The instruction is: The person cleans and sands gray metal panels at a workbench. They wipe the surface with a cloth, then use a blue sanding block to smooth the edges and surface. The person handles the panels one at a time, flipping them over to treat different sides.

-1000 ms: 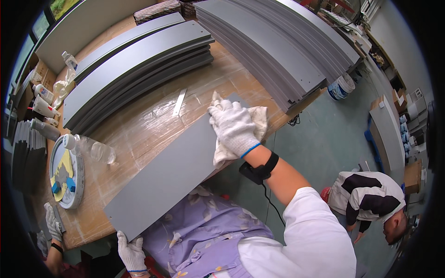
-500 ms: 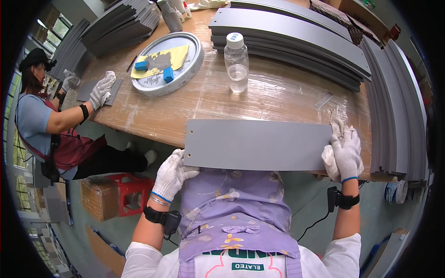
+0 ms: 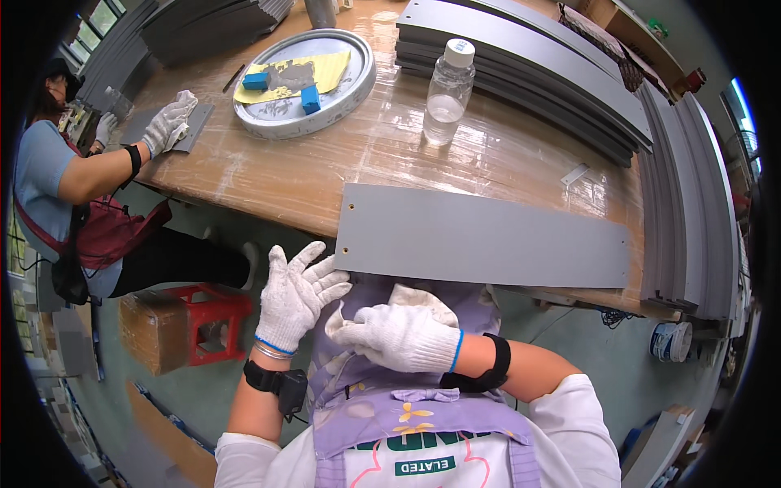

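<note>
A long grey panel with small holes near its ends lies flat along the table's near edge, jutting slightly over it. Beside the panel's lower left corner is my left hand, in a white knit glove, palm turned up and fingers spread, holding nothing. My right hand, gloved the same way, is in front of my purple apron, below the panel and apart from it. Its fingers are closed on a whitish cloth, which shows above the hand and by the fingertips.
On the wrapped table stand a round grey lid with a yellow sheet and blue blocks, and a clear bottle. Stacked grey panels lie behind and at right. At left, a co-worker's gloved hand wipes a smaller panel.
My right hand has left the panel's right end and come across to my apron with the cloth. My left hand has opened and turned palm up. The view has shifted slightly.
</note>
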`<state>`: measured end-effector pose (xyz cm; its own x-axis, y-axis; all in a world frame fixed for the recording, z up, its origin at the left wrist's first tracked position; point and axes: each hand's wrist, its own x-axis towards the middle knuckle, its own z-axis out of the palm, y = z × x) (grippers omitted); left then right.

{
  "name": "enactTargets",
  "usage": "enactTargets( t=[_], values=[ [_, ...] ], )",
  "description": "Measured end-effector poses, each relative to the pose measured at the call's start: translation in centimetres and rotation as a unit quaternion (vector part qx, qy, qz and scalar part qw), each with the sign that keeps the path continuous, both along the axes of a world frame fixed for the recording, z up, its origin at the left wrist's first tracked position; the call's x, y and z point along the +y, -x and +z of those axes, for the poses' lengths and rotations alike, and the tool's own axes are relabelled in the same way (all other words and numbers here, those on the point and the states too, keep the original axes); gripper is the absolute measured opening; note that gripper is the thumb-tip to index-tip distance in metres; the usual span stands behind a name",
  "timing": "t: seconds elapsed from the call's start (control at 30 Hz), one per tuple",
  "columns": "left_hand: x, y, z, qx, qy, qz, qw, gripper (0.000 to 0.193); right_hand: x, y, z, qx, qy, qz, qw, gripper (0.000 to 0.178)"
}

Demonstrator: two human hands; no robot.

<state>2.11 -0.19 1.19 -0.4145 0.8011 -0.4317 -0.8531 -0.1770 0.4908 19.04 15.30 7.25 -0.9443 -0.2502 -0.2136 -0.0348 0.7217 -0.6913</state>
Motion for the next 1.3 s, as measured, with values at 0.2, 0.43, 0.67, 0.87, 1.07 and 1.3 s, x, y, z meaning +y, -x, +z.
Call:
enactTargets(
  t=[0.2, 0.43, 0.67, 0.87, 1.07, 1.3],
  values=[
    [1.3, -0.2, 0.7, 0.451, 0.194, 0.078, 0.868, 0.046, 10.3, -10.8, 5.5, -0.072, 0.186, -0.422, 0.884, 0.035],
    [4.4, -0.1, 3.8, 0.915, 0.16, -0.147, 0.34, 0.072, 11.8, -9.6, 2.7, 0.262, -0.018, -0.532, 0.805, 0.033],
    [9.1, -3.2, 0.9, 0.954, 0.127, -0.164, 0.214, 0.063, 6.5, -4.4, -2.2, 0.291, -0.193, -0.264, 0.899, 0.036],
    [10.6, -2.9, 9.2, 0.936, 0.136, -0.187, 0.264, 0.041, 8.4, -4.4, 6.0, 0.469, -0.156, -0.346, 0.797, 0.041],
    [15.5, 1.1, 8.9, 0.951, 0.147, -0.097, 0.253, 0.056, 7.5, 6.7, 1.7, 0.45, -0.193, -0.418, 0.765, 0.039],
    [16.7, 2.3, 12.0, 0.938, 0.108, -0.123, 0.305, 0.025, 20.5, -7.8, 4.3, 0.363, -0.272, -0.407, 0.792, 0.025]
  ],
)
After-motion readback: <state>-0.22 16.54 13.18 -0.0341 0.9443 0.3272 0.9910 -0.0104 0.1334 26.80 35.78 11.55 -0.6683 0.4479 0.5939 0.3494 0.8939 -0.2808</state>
